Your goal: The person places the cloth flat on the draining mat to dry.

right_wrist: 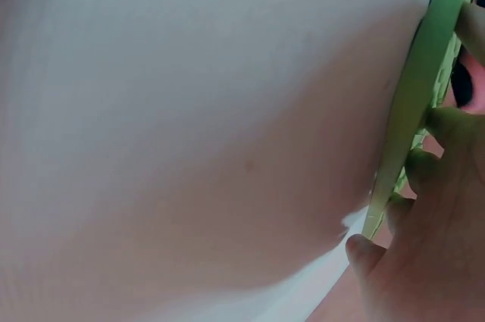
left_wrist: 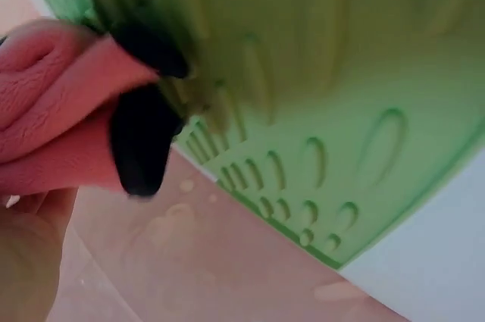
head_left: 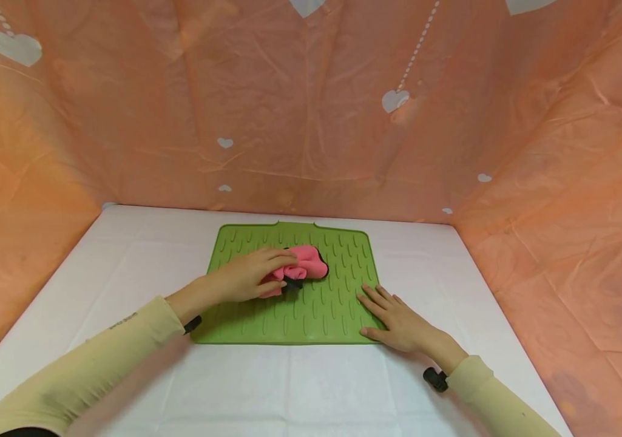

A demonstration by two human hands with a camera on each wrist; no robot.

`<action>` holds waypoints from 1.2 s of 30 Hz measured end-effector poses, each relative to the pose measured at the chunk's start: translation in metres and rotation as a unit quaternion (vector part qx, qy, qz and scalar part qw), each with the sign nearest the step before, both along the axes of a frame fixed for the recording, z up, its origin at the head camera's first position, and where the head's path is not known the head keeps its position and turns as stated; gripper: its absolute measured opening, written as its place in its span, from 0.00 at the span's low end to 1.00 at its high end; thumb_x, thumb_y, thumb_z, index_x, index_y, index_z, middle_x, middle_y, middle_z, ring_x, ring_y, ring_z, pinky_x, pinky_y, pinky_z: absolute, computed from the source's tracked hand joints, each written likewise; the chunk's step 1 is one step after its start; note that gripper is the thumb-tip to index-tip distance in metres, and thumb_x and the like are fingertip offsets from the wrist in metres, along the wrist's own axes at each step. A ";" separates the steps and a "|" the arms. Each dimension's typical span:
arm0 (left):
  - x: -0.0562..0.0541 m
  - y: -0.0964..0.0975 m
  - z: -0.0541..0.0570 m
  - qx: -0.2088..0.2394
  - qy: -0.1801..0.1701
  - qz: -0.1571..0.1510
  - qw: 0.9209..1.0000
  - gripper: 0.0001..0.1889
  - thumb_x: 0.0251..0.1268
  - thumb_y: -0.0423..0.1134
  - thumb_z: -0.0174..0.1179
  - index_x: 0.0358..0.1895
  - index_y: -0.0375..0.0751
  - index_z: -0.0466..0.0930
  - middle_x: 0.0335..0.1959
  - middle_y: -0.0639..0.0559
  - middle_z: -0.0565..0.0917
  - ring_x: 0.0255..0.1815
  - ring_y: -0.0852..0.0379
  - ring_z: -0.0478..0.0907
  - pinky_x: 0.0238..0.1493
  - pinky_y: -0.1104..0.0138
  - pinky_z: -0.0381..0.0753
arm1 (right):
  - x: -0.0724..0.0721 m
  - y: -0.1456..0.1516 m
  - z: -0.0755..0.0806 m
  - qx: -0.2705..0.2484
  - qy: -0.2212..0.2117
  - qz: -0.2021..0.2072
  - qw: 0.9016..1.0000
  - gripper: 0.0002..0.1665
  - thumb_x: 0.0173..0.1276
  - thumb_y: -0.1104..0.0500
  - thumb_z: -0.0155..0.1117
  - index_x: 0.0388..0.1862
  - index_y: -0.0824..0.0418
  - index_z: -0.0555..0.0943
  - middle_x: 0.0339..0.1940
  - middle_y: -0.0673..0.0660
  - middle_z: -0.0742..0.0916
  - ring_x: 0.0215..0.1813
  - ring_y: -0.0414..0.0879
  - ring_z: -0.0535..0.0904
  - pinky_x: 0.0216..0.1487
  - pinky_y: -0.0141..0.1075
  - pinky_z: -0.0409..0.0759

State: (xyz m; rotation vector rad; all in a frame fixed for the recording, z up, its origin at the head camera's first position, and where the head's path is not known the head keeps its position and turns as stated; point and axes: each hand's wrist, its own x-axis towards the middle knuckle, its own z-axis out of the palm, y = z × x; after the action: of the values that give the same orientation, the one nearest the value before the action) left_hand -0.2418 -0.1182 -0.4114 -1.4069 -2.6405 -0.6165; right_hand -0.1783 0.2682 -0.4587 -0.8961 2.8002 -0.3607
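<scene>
A green ridged mat (head_left: pixel 321 315) lies flat on the white table. My left hand (head_left: pixel 247 276) grips a bunched pink cloth (head_left: pixel 311 261) with black edging over the middle of the mat. In the left wrist view the folded cloth (left_wrist: pixel 61 102) bulges out from the hand, its black border (left_wrist: pixel 140 140) hanging at the end. My right hand (head_left: pixel 400 321) rests with spread fingers on the mat's right edge, near the front corner. The right wrist view shows those fingers (right_wrist: pixel 447 129) along the mat's green rim (right_wrist: pixel 413 95).
White cloth covers the table (head_left: pixel 289 388) around the mat. An orange curtain (head_left: pixel 311 121) with white hearts encloses the back and both sides. Black bands sit on both wrists, the right one (head_left: pixel 435 379) just above the table.
</scene>
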 end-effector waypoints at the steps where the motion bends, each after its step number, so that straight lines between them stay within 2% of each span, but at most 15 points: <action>1: 0.001 0.000 -0.002 -0.017 -0.004 -0.001 1.000 0.28 0.72 0.43 0.68 0.73 0.45 0.74 0.72 0.47 0.75 0.71 0.44 0.72 0.62 0.47 0.80 | 0.000 0.000 0.000 0.000 0.000 0.000 1.000 0.46 0.79 0.39 0.58 0.84 0.62 0.59 0.85 0.64 0.58 0.83 0.69 0.50 0.75 0.69 0.55; 4: 0.005 -0.001 -0.006 -0.054 -0.015 -0.006 0.998 0.30 0.72 0.45 0.68 0.74 0.46 0.73 0.73 0.47 0.75 0.73 0.45 0.72 0.62 0.48 0.80 | -0.001 0.001 0.000 0.000 0.001 0.001 1.000 0.46 0.79 0.39 0.58 0.84 0.62 0.59 0.85 0.64 0.58 0.83 0.69 0.50 0.75 0.69 0.55; 10: 0.010 0.000 -0.013 -0.096 -0.032 -0.016 0.995 0.31 0.75 0.50 0.65 0.76 0.47 0.71 0.75 0.47 0.73 0.75 0.46 0.71 0.67 0.49 0.77 | -0.002 0.001 0.000 0.007 -0.005 -0.005 1.000 0.46 0.79 0.38 0.58 0.84 0.61 0.58 0.86 0.62 0.57 0.84 0.67 0.48 0.77 0.68 0.54; 15: 0.011 0.001 -0.024 -0.121 -0.015 -0.031 0.992 0.33 0.75 0.52 0.63 0.78 0.45 0.69 0.77 0.47 0.72 0.77 0.47 0.67 0.73 0.50 0.71 | -0.001 0.001 0.000 0.007 -0.004 -0.004 1.000 0.46 0.78 0.39 0.58 0.84 0.61 0.58 0.86 0.62 0.57 0.84 0.67 0.48 0.76 0.68 0.54; 19: 0.012 0.000 -0.028 -0.114 -0.005 -0.030 0.993 0.34 0.75 0.52 0.63 0.78 0.46 0.68 0.77 0.48 0.71 0.78 0.47 0.67 0.73 0.50 0.70 | 0.000 0.001 0.000 0.005 0.000 -0.004 1.000 0.46 0.78 0.39 0.59 0.84 0.61 0.59 0.86 0.62 0.58 0.84 0.68 0.49 0.76 0.69 0.54; 24: 0.015 -0.002 -0.028 -0.104 -0.016 -0.020 0.994 0.34 0.75 0.53 0.63 0.79 0.47 0.67 0.78 0.48 0.70 0.78 0.46 0.66 0.75 0.49 0.68 | -0.001 0.000 0.002 0.004 -0.001 -0.001 1.000 0.46 0.78 0.38 0.59 0.84 0.61 0.60 0.85 0.63 0.60 0.83 0.69 0.51 0.75 0.71 0.53; 28: 0.017 -0.004 -0.025 -0.085 -0.015 -0.021 0.996 0.34 0.74 0.52 0.64 0.78 0.46 0.68 0.78 0.46 0.70 0.78 0.44 0.66 0.73 0.47 0.69 | -0.006 -0.002 0.007 0.002 0.018 -0.005 1.000 0.45 0.77 0.37 0.60 0.82 0.61 0.64 0.83 0.62 0.65 0.82 0.66 0.58 0.75 0.71 0.53; 33: 0.019 -0.005 -0.021 -0.055 -0.020 -0.020 0.998 0.33 0.74 0.52 0.63 0.78 0.45 0.69 0.78 0.48 0.69 0.78 0.45 0.65 0.73 0.47 0.70 | -0.016 -0.009 0.011 -0.045 0.063 -0.025 0.997 0.39 0.76 0.44 0.65 0.76 0.65 0.72 0.76 0.64 0.75 0.76 0.64 0.69 0.75 0.68 0.59; 36: 0.019 -0.006 -0.016 -0.032 -0.030 -0.004 0.999 0.33 0.74 0.52 0.63 0.77 0.45 0.70 0.78 0.49 0.69 0.78 0.44 0.65 0.74 0.46 0.68 | -0.025 -0.018 0.015 -0.082 0.083 -0.041 0.992 0.35 0.75 0.48 0.66 0.72 0.67 0.75 0.73 0.66 0.77 0.73 0.65 0.72 0.73 0.65 0.64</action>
State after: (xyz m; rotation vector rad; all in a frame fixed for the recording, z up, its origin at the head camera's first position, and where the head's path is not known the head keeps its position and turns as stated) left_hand -0.2232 -0.1241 -0.4270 -1.4379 -2.7253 -0.5892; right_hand -0.2037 0.2502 -0.4433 -0.8849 3.0024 -0.5598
